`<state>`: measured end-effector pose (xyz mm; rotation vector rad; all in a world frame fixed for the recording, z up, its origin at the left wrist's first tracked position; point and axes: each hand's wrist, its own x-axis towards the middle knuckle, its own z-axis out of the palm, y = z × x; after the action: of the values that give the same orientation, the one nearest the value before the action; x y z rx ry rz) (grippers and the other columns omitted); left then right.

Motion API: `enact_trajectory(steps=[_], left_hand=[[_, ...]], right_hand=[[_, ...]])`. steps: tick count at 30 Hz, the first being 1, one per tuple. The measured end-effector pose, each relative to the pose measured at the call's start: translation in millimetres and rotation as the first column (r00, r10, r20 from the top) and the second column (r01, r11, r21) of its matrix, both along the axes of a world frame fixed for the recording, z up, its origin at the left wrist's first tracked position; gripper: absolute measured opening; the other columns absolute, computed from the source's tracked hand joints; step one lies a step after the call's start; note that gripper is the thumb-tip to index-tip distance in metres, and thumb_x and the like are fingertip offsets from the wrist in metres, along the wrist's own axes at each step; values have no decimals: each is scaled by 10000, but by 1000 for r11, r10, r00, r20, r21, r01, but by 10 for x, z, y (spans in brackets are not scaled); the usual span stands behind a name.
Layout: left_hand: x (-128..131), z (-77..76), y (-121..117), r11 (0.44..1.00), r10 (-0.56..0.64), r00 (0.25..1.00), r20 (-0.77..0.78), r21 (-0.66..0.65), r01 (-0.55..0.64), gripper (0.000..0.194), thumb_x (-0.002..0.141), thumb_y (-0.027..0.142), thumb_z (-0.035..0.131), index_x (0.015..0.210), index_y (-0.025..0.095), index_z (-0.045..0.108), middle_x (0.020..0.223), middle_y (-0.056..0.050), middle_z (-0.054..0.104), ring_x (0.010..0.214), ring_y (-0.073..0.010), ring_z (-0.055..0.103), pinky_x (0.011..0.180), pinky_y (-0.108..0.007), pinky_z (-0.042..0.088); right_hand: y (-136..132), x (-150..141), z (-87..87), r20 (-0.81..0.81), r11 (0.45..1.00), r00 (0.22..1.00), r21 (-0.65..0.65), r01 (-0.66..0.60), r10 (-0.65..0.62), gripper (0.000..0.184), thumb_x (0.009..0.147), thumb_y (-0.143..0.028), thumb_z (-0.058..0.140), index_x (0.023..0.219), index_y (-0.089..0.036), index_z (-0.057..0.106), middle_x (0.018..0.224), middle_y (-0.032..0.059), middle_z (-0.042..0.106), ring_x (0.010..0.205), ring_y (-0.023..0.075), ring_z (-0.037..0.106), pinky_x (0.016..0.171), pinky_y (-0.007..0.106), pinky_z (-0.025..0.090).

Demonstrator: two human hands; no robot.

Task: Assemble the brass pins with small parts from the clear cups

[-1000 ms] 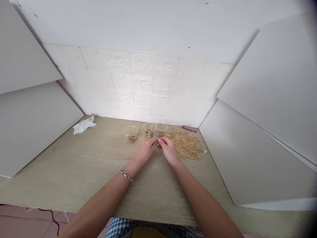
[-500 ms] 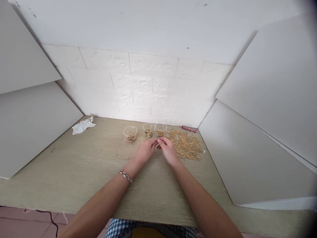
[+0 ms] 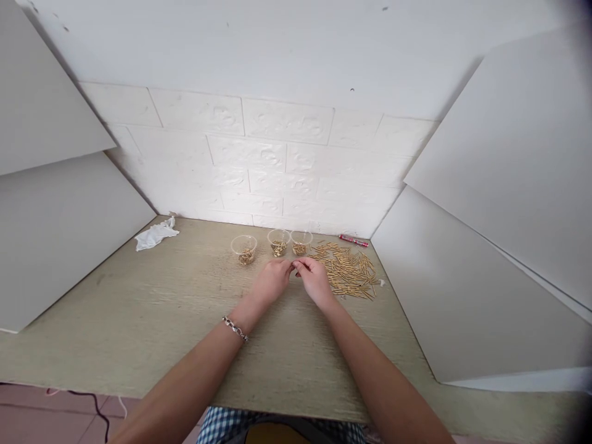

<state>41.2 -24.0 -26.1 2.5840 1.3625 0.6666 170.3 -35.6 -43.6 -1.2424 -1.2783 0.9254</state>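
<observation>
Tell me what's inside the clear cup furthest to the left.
The cup holds a small heap of gold-coloured pieces, too small to make out singly. Pieces deeper in the heap are covered by others, so they can't be seen.

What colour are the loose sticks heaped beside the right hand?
The sticks are gold-coloured, best seen in the head view.

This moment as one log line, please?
left hand, right hand: fingertips together | anything held: unclear | beyond: three clear cups | right side: golden rods, scattered
</observation>
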Motion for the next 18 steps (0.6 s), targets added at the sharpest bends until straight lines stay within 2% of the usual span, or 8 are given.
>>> enact_trajectory(steps=[6, 10, 13, 18], left_hand=[[-3, 36, -38, 996, 10, 986, -164, 94, 5, 214, 847, 115, 388, 846, 121, 602, 782, -89, 618, 785, -183, 560, 727, -295, 436], [2, 53, -60, 991, 3, 977, -215, 131, 26, 211, 821, 75, 399, 855, 115, 603, 792, -98, 618, 809, -200, 558, 747, -313, 436], [6, 50, -63, 992, 10, 981, -193, 129, 16, 198, 813, 73, 413, 843, 110, 605, 787, -98, 621, 798, -199, 559, 741, -311, 435], [-1, 27, -47, 995, 27, 998, -52, 95, -22, 198, 837, 126, 416, 801, 128, 610, 761, -81, 624, 733, -168, 557, 710, -281, 427]], right_hand=[[-12, 5, -1, 192, 996, 980, 80, 37, -52, 160, 748, -265, 501, 707, -180, 630, 698, 27, 625, 638, 150, 541, 633, 279, 420], [-49, -23, 0, 280, 978, 951, 194, 79, -132, 166, 765, -243, 491, 692, -185, 628, 694, 28, 616, 665, 155, 545, 659, 280, 408], [-64, -55, -24, 287, 960, 941, 263, 101, -177, 176, 781, -242, 480, 699, -184, 624, 711, 35, 612, 686, 156, 546, 662, 274, 408], [-45, -63, -50, 251, 963, 953, 248, 107, -170, 168, 791, -247, 476, 720, -188, 617, 734, 34, 617, 708, 158, 551, 680, 278, 414]])
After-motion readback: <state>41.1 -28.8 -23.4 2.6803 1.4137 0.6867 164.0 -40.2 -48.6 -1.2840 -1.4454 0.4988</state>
